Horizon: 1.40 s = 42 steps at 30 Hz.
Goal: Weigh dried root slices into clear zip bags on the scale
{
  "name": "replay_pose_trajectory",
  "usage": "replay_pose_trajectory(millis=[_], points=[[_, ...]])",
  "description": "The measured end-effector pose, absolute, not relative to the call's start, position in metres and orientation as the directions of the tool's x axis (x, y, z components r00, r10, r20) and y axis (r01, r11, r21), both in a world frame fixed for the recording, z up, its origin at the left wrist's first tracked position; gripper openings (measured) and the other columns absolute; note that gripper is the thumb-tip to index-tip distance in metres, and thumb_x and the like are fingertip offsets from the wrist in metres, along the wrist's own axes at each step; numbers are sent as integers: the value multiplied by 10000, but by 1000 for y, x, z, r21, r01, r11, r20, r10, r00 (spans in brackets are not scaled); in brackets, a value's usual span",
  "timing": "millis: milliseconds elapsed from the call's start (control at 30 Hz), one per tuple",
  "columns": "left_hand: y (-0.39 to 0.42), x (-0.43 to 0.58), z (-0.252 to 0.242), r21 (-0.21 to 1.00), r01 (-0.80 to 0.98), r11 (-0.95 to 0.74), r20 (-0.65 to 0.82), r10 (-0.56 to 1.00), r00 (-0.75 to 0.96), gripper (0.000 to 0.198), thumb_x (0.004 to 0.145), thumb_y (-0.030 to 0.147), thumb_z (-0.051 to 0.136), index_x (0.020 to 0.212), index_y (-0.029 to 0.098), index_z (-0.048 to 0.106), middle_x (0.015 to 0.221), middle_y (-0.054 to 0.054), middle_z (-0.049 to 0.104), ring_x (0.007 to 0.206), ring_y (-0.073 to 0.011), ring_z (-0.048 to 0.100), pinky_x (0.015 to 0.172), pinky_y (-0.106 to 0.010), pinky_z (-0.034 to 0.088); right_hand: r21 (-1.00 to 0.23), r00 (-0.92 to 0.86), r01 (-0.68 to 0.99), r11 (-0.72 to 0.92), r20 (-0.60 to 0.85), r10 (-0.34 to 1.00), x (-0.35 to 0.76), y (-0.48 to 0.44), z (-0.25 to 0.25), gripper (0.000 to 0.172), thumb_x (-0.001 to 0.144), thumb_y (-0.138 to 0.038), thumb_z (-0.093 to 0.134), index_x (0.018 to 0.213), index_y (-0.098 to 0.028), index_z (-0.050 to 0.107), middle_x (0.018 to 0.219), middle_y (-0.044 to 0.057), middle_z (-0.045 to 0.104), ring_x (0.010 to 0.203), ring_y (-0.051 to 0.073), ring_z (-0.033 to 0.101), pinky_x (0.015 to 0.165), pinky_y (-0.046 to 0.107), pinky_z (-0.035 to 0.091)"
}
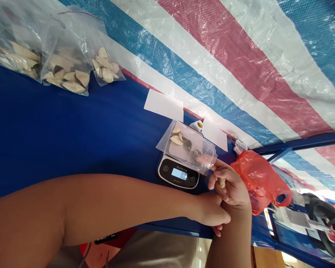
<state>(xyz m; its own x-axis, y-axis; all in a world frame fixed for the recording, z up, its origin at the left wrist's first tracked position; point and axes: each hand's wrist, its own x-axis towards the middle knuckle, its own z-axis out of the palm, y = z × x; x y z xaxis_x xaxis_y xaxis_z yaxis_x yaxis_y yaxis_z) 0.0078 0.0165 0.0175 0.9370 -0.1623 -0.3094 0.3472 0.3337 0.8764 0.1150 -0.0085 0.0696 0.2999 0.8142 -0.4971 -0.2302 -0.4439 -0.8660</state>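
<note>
My right hand [232, 184] holds a small pale speckled piece [222, 182] in its curled fingers. One of its fingers reaches inside a clear plastic bag [194, 150], close to a dark fragment. Pale, shell-like pieces [177, 137] also lie in the bag, which rests on a digital kitchen scale [162, 175]. The lit display shows digits that look like 8.8. My left hand [210, 211] is by my right wrist, fingers curled; whatever it may grip is hidden.
Clear zip bags with pale pieces [67, 76] stand at the upper left of the blue table [72, 137]. White paper [164, 105] and a small white bottle-like object [197, 125] lie behind the scale. A red plastic bag [259, 176] sits at right. Striped sheeting [201, 56] rises behind.
</note>
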Motion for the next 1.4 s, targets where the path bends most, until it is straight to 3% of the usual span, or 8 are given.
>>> replay_pose_trajectory(millis=[200,400,600,700,767,1000,1200,1400], points=[[13,13,9,891,325,317,-270,-206,941,173,618,94,566,756,197,544,600,20,621,620,-168,668,686,-303,581,-940,663,-124,-319,-318,678,121,-26,61,318,569,-220,707,870,-157,790,755,57,765,338,77,490,278,163,271],[15,11,13,889,328,320,-277,-195,941,134,646,118,538,731,221,532,602,1,611,644,-192,674,761,-368,610,-942,810,24,-335,-178,558,129,-18,46,234,536,-212,628,738,-151,729,689,27,707,409,94,515,319,187,309],[13,13,9,871,319,373,-258,-204,944,184,604,125,532,746,238,499,614,13,610,677,-221,730,774,-408,636,-920,868,81,-383,-124,481,129,-17,42,287,622,-247,616,890,-183,699,697,12,708,382,92,446,334,229,280],[11,14,6,852,315,417,-249,-206,946,218,583,123,531,750,250,474,636,17,605,697,-225,741,783,-400,637,-959,881,64,-277,-77,467,125,-15,44,160,776,-361,680,813,-226,602,537,-77,509,367,74,340,346,223,244],[11,15,5,848,330,414,-261,-215,941,225,577,133,532,754,257,470,649,13,605,725,-228,744,794,-390,638,-967,868,65,-246,-67,491,123,-14,44,327,826,-454,727,737,-239,498,519,-103,394,392,66,310,364,211,242],[15,13,7,861,323,392,-250,-225,942,198,564,147,526,728,249,481,636,10,611,687,-226,716,762,-412,629,-977,833,-66,-201,-165,528,129,-14,40,214,754,-341,687,913,-198,680,726,-13,613,508,80,414,408,192,292],[13,13,8,901,291,323,-242,-183,953,122,615,153,557,671,242,495,582,-1,615,603,-193,663,682,-359,616,-975,706,-175,-139,-223,672,132,-17,41,464,552,-128,707,1012,-174,759,896,27,717,736,131,622,604,215,518],[12,13,9,904,304,300,-257,-187,948,96,679,162,563,600,215,551,590,-33,621,639,-185,669,728,-343,614,-977,687,-138,-162,-212,695,127,-19,41,459,669,-174,820,1123,-214,767,1118,59,774,931,171,725,790,247,597]])
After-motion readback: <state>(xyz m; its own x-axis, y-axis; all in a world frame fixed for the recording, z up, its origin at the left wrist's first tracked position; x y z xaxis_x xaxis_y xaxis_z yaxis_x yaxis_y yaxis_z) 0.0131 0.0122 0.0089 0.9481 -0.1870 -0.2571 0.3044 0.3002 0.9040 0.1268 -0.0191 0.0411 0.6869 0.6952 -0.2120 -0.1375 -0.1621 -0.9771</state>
